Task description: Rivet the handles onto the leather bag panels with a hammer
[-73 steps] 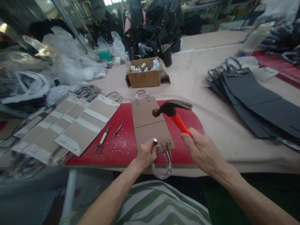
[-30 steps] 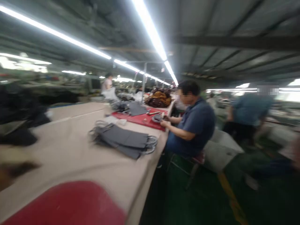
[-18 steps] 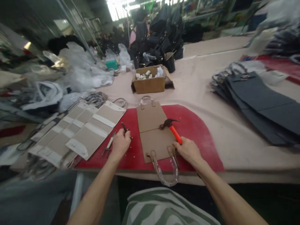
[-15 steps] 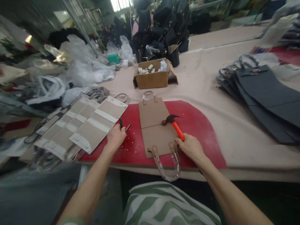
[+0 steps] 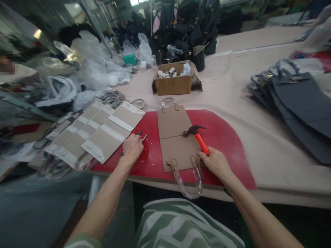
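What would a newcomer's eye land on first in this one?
Probably the hammer with the bright orange handle, gripped in the right hand, its head over the tan bag panel. Next, likely the glossy red board beneath that panel, at the table's near edge. After that, perhaps the dark grey bag pieces piled at the far right.

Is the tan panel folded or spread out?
Spread out: the tan panel lies flat, mostly over the red board, with a handle at each end.
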`<state>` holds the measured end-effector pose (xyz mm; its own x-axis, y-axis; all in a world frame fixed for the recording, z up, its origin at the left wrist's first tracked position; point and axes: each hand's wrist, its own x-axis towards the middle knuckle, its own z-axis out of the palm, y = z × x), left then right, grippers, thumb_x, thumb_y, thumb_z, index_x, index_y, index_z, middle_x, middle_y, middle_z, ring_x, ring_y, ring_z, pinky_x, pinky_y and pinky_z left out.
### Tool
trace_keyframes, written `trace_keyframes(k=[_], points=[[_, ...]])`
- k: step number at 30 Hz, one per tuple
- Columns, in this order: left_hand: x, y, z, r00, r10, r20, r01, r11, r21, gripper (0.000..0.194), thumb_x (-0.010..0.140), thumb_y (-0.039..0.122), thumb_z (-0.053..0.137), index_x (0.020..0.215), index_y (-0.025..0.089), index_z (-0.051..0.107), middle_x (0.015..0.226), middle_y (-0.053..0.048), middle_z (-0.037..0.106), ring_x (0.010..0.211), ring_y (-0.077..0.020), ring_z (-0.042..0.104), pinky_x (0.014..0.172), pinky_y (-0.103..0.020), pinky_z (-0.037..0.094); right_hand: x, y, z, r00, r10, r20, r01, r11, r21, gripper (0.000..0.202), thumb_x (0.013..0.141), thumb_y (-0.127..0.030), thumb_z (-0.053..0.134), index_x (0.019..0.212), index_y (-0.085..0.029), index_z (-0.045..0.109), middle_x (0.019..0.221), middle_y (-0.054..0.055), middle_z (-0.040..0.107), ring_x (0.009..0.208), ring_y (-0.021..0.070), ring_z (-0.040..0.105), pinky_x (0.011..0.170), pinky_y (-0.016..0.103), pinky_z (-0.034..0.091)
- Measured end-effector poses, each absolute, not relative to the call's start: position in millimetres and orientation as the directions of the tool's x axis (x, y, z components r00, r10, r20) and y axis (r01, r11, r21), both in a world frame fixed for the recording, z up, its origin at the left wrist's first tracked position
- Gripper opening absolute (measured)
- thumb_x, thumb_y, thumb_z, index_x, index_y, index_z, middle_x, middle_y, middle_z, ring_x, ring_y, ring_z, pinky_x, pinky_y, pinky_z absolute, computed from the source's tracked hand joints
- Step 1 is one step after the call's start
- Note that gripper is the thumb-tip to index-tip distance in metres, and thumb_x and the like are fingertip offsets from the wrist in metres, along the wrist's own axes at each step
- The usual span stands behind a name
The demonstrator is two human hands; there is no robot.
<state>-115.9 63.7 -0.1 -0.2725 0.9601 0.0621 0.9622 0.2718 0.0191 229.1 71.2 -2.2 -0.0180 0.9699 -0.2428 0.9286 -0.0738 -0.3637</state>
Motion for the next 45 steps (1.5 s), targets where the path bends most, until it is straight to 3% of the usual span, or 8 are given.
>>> trace_keyframes(k=[15,17,19,21,23,26,29,45], points=[[-109.3,112.9,22.2,-0.157,0.974,-0.162,0.967,0.185,0.174,0.014,0.081,0.024,0.055,0.081,0.014,0.065,0.086,-0.014,0.071,0.09,-0.0266,0.068,0.077,-0.032,0.049,227.6,69.7,0.3,-0.03,0.972,-0.232,0.934,-0.056,-0.354,0.031,0.091,-0.042,0.045,0.09,-0.017,0.064,0.084,0.011,0.069,0.079,0.0241,0.063,0.061,0.029,0.033],[-104.1,105.0,25.5,-0.13,0.987,-0.092,0.939,0.153,0.309,0.016,0.085,0.026,0.049,0.083,0.015,0.061,0.084,-0.011,0.07,0.085,-0.024,0.068,0.076,-0.033,0.05,227.7,68.1,0.5,-0.031,0.975,-0.221,0.932,-0.052,-0.358,0.029,0.09,-0.04,0.046,0.091,-0.017,0.063,0.085,0.011,0.069,0.079,0.0237,0.063,0.061,0.029,0.032],[-90.0,90.7,26.0,-0.116,0.993,-0.015,0.797,0.102,0.596,0.016,0.088,0.028,0.044,0.087,0.016,0.055,0.079,-0.008,0.068,0.075,-0.0201,0.068,0.071,-0.032,0.052,227.8,67.3,0.2,-0.028,0.976,-0.214,0.932,-0.052,-0.359,0.029,0.09,-0.04,0.046,0.091,-0.017,0.063,0.086,0.01,0.069,0.08,0.0235,0.063,0.061,0.029,0.032],[-65.0,72.5,22.4,-0.112,0.994,0.017,0.487,0.039,0.873,0.016,0.089,0.032,0.045,0.091,0.017,0.05,0.08,-0.005,0.067,0.069,-0.017,0.068,0.065,-0.03,0.054,227.8,67.0,-0.7,-0.018,0.976,-0.217,0.932,-0.062,-0.358,0.03,0.09,-0.042,0.046,0.091,-0.017,0.063,0.086,0.01,0.069,0.08,0.0234,0.063,0.061,0.029,0.032],[-32.9,55.6,14.4,-0.117,0.993,0.0,0.174,0.02,0.985,0.02,0.088,0.036,0.05,0.094,0.018,0.047,0.083,-0.004,0.067,0.07,-0.0163,0.07,0.064,-0.029,0.056,227.7,66.9,-2.0,-0.008,0.976,-0.219,0.932,-0.072,-0.356,0.03,0.09,-0.043,0.047,0.09,-0.018,0.063,0.085,0.01,0.069,0.079,0.0233,0.063,0.061,0.029,0.032],[10.3,40.6,-2.5,-0.157,0.986,-0.054,-0.123,0.035,0.992,0.03,0.081,0.035,0.063,0.099,0.017,0.048,0.084,-0.002,0.067,0.071,-0.0161,0.071,0.067,-0.03,0.058,227.3,66.8,-4.0,-0.002,0.978,-0.209,0.933,-0.073,-0.351,0.029,0.09,-0.042,0.048,0.09,-0.018,0.064,0.085,0.01,0.069,0.078,0.0232,0.063,0.061,0.029,0.031],[31.3,36.9,-17.0,-0.155,0.983,-0.1,-0.23,0.062,0.971,0.038,0.076,0.034,0.07,0.105,0.016,0.052,0.086,-0.002,0.068,0.076,-0.0178,0.072,0.068,-0.03,0.059,227.3,66.7,-4.9,-0.004,0.978,-0.207,0.94,-0.067,-0.335,0.028,0.09,-0.042,0.049,0.091,-0.018,0.064,0.086,0.01,0.07,0.078,0.0238,0.063,0.06,0.03,0.03],[34.7,35.3,-22.6,-0.107,0.986,-0.126,-0.105,0.115,0.988,0.02,0.082,0.03,0.063,0.091,0.016,0.053,0.082,-0.004,0.07,0.076,-0.0174,0.073,0.068,-0.027,0.059,229.7,66.0,-6.2,-0.011,0.979,-0.203,0.937,-0.061,-0.344,0.027,0.091,-0.042,0.049,0.092,-0.018,0.062,0.086,0.011,0.07,0.08,0.026,0.065,0.061,0.03,0.031]])
